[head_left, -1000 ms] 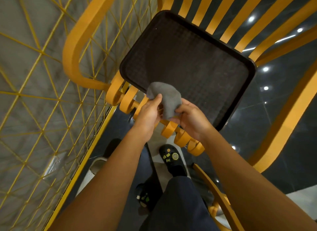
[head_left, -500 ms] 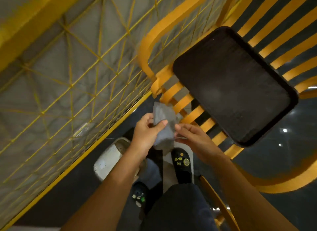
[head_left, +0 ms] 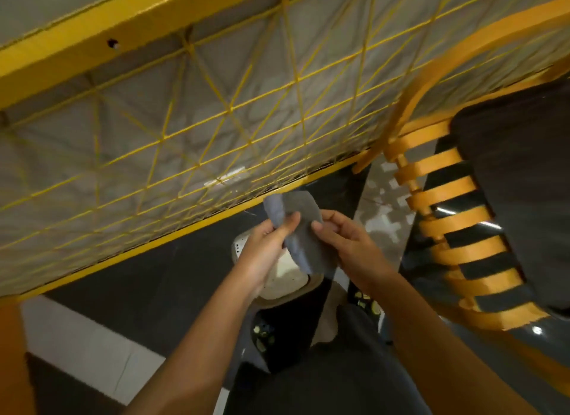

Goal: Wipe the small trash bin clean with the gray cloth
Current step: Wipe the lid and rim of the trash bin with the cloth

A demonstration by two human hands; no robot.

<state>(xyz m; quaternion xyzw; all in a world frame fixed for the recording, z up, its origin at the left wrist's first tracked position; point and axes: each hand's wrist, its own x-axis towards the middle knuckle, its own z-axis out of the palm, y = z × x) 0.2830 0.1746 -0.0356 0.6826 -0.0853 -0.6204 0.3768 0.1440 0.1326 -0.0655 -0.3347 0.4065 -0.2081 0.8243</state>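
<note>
Both hands, left hand and right hand, pinch the soft gray cloth with their fingers mid-frame (getting it ready). The small cream plastic bin sits just below; wiping it likely comes next.

Gray cloth held in both hands above the floor.
Left hand pinches the cloth's left edge, right hand its right edge. White bin sits directly beneath, partly hidden. Yellow wire grid behind; orange slatted chair with dark tray at right.
</note>
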